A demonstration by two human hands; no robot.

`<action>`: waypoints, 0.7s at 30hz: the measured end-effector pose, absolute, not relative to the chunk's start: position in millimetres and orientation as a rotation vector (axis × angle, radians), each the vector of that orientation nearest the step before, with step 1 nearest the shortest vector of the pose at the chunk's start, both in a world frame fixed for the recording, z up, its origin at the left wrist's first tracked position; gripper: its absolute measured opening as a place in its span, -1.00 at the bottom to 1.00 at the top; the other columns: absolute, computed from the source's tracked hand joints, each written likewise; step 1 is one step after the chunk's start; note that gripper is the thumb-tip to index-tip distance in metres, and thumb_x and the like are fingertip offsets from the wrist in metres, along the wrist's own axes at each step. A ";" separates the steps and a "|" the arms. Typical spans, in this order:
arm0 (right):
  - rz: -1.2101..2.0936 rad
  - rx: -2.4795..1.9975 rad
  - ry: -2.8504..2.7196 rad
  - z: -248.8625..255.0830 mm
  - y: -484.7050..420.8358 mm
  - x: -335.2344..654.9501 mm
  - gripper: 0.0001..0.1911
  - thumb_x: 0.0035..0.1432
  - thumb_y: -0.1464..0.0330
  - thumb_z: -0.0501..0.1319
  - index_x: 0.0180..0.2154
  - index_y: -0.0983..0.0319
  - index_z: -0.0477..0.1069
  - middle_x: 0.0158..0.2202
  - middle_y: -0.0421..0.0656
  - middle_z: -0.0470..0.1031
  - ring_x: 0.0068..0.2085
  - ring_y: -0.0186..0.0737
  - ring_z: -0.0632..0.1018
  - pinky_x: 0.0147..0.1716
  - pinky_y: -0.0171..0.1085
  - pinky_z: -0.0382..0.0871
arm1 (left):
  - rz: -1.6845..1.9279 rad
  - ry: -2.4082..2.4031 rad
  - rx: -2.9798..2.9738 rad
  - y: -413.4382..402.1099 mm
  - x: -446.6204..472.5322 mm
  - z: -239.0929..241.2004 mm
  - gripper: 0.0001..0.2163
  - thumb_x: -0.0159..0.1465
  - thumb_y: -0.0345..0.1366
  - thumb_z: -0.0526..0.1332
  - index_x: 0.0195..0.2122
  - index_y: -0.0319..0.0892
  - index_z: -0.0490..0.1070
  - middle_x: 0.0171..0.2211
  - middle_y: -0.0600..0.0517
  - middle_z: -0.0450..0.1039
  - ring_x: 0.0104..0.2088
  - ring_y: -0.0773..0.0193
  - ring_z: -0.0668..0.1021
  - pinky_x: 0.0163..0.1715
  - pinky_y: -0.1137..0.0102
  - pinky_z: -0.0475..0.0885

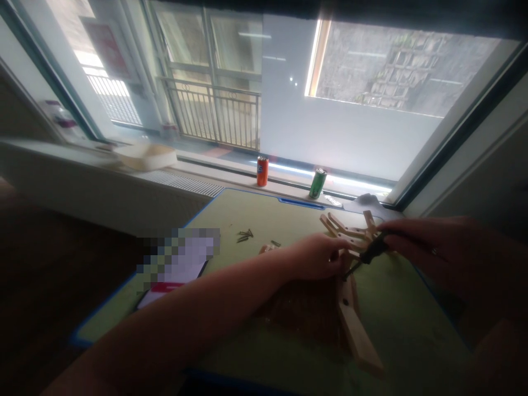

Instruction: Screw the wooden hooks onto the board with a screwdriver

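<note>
My right hand [429,242] is closed around the dark handle of a screwdriver [373,247]. Its thin shaft slants down to the left, and the tip meets a light wooden piece [361,335] with a dark hole or screw head in it. Fingers curled, my left hand [317,256] grips the upper part of this wood close to the tip. Behind both hands lie more joined wooden slats [350,234]. Several loose screws [244,236] rest on the table left of my left hand. Clear plastic wrapping [305,313] shows below my left forearm.
The pale green table [235,212] has a blue edge. A partly pixelated phone-like flat thing [177,275] lies on its left. On the windowsill stand an orange can [262,171], a green can [317,183] and a cream basin [146,157]. A grey cloth-like thing [367,203] sits at the back right.
</note>
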State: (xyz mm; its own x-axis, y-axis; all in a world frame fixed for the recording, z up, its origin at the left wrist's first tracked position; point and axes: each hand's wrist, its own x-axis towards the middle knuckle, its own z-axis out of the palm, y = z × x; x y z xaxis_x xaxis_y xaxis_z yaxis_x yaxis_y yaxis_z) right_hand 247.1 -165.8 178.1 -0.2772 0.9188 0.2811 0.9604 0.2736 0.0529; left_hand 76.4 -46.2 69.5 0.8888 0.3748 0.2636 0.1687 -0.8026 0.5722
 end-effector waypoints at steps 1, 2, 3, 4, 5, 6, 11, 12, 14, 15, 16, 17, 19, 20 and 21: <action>-0.309 -1.826 -2.339 178.9 -165.6 246.6 -0.70 0.21 0.18 0.03 -0.36 0.16 0.47 -0.45 -0.17 0.53 -0.50 -0.26 0.51 -0.54 -0.29 0.32 | 0.494 0.393 2.494 -46.5 76.2 69.9 -0.68 0.23 -0.24 0.09 0.01 -0.10 0.35 -0.40 0.06 0.45 -0.49 0.42 0.41 -0.47 0.53 0.24; -0.314 -1.874 -2.332 179.1 -164.7 246.4 -0.67 0.21 0.15 0.04 -0.42 0.16 0.46 -0.51 -0.18 0.51 -0.54 -0.27 0.48 -0.59 -0.29 0.28 | 0.493 0.393 2.490 -46.6 76.0 70.1 -0.68 0.23 -0.24 0.09 0.01 -0.10 0.35 -0.40 0.05 0.45 -0.49 0.42 0.41 -0.47 0.53 0.24; -0.322 -1.888 -2.333 178.9 -163.0 246.5 -0.66 0.20 0.14 0.04 -0.43 0.15 0.47 -0.53 -0.18 0.51 -0.56 -0.27 0.48 -0.61 -0.29 0.26 | 0.492 0.392 2.488 -46.6 75.9 70.2 -0.68 0.22 -0.24 0.10 0.01 -0.10 0.35 -0.41 0.06 0.44 -0.49 0.42 0.41 -0.47 0.53 0.25; -0.340 -1.859 -2.329 178.2 -161.0 246.8 -0.68 0.20 0.15 0.04 -0.39 0.14 0.48 -0.50 -0.18 0.53 -0.53 -0.25 0.50 -0.59 -0.29 0.27 | 0.494 0.391 2.489 -46.5 75.8 70.1 -0.68 0.22 -0.24 0.10 0.01 -0.10 0.35 -0.41 0.06 0.44 -0.49 0.42 0.41 -0.47 0.53 0.25; -0.361 -1.810 -2.321 177.2 -158.8 247.3 -0.71 0.19 0.16 0.05 -0.30 0.13 0.49 -0.43 -0.18 0.55 -0.48 -0.22 0.53 -0.56 -0.28 0.30 | 0.495 0.389 2.492 -46.2 75.8 70.0 -0.68 0.22 -0.25 0.10 0.01 -0.11 0.35 -0.42 0.06 0.44 -0.50 0.42 0.40 -0.47 0.53 0.24; -0.380 -1.756 -2.308 176.1 -156.7 247.9 -0.72 0.19 0.18 0.06 -0.20 0.11 0.48 -0.35 -0.18 0.57 -0.42 -0.18 0.55 -0.52 -0.28 0.33 | 0.495 0.387 2.494 -45.9 75.8 69.7 -0.68 0.22 -0.25 0.09 0.01 -0.11 0.35 -0.43 0.06 0.43 -0.50 0.42 0.40 -0.47 0.53 0.24; -0.357 -1.674 -2.329 173.4 -155.1 249.7 -0.70 0.15 0.23 0.11 -0.08 0.10 0.44 -0.26 -0.18 0.58 -0.35 -0.13 0.58 -0.46 -0.25 0.39 | 0.509 0.369 2.506 -44.3 76.1 68.0 -0.65 0.22 -0.25 0.08 0.04 -0.08 0.32 -0.44 0.07 0.43 -0.52 0.42 0.38 -0.47 0.52 0.24; -0.356 -1.668 -2.352 173.5 -156.6 249.7 -0.69 0.15 0.24 0.11 -0.08 0.10 0.44 -0.24 -0.17 0.57 -0.34 -0.11 0.58 -0.45 -0.24 0.40 | 0.513 0.367 2.507 -44.2 76.1 67.6 -0.65 0.23 -0.25 0.07 0.05 -0.07 0.32 -0.44 0.07 0.43 -0.51 0.42 0.39 -0.46 0.52 0.24; -0.372 -1.648 -2.369 173.6 -160.0 249.6 -0.66 0.16 0.28 0.08 -0.03 0.10 0.41 -0.16 -0.14 0.55 -0.28 -0.06 0.58 -0.40 -0.21 0.42 | 0.516 0.369 2.508 -44.0 76.0 66.7 -0.65 0.23 -0.25 0.07 0.05 -0.07 0.32 -0.43 0.06 0.43 -0.51 0.41 0.40 -0.47 0.52 0.24; -0.375 -1.647 -2.363 173.7 -161.4 249.8 -0.66 0.17 0.29 0.07 -0.03 0.11 0.41 -0.14 -0.13 0.55 -0.27 -0.05 0.58 -0.39 -0.20 0.43 | 0.518 0.371 2.510 -44.0 76.0 66.3 -0.65 0.23 -0.24 0.07 0.05 -0.07 0.32 -0.42 0.06 0.43 -0.50 0.40 0.40 -0.47 0.52 0.24; -0.372 -1.662 -2.353 173.8 -162.4 250.2 -0.69 0.17 0.27 0.06 -0.07 0.11 0.44 -0.17 -0.13 0.56 -0.30 -0.06 0.58 -0.42 -0.20 0.42 | 0.521 0.371 2.514 -43.9 75.9 65.9 -0.65 0.23 -0.24 0.07 0.05 -0.07 0.31 -0.42 0.06 0.43 -0.50 0.40 0.41 -0.48 0.52 0.24; -0.366 -1.696 -2.342 173.9 -162.8 250.8 -0.72 0.17 0.24 0.07 -0.16 0.11 0.47 -0.26 -0.13 0.57 -0.37 -0.08 0.58 -0.49 -0.22 0.40 | 0.528 0.367 2.520 -43.8 75.9 65.6 -0.64 0.22 -0.23 0.07 0.06 -0.07 0.31 -0.42 0.06 0.43 -0.50 0.39 0.41 -0.48 0.51 0.24; -0.358 -1.789 -2.325 174.1 -161.8 252.3 -0.73 0.15 0.15 0.09 -0.35 0.11 0.50 -0.47 -0.18 0.55 -0.54 -0.17 0.52 -0.63 -0.25 0.30 | 0.540 0.362 2.530 -43.7 75.8 65.4 -0.63 0.22 -0.23 0.09 0.06 -0.04 0.30 -0.41 0.06 0.43 -0.49 0.39 0.41 -0.48 0.51 0.24; -0.368 -1.816 -2.319 174.3 -160.5 252.9 -0.71 0.14 0.12 0.11 -0.38 0.12 0.50 -0.52 -0.20 0.53 -0.58 -0.20 0.50 -0.67 -0.27 0.26 | 0.543 0.362 2.533 -43.7 75.7 65.4 -0.63 0.21 -0.24 0.09 0.07 -0.04 0.29 -0.41 0.07 0.43 -0.49 0.39 0.41 -0.47 0.51 0.24; -0.391 -1.819 -2.309 174.4 -158.9 253.3 -0.71 0.13 0.11 0.11 -0.36 0.11 0.51 -0.53 -0.21 0.53 -0.58 -0.21 0.50 -0.67 -0.28 0.26 | 0.543 0.362 2.531 -43.7 75.6 65.5 -0.63 0.21 -0.25 0.10 0.07 -0.04 0.29 -0.41 0.07 0.43 -0.48 0.39 0.42 -0.46 0.51 0.24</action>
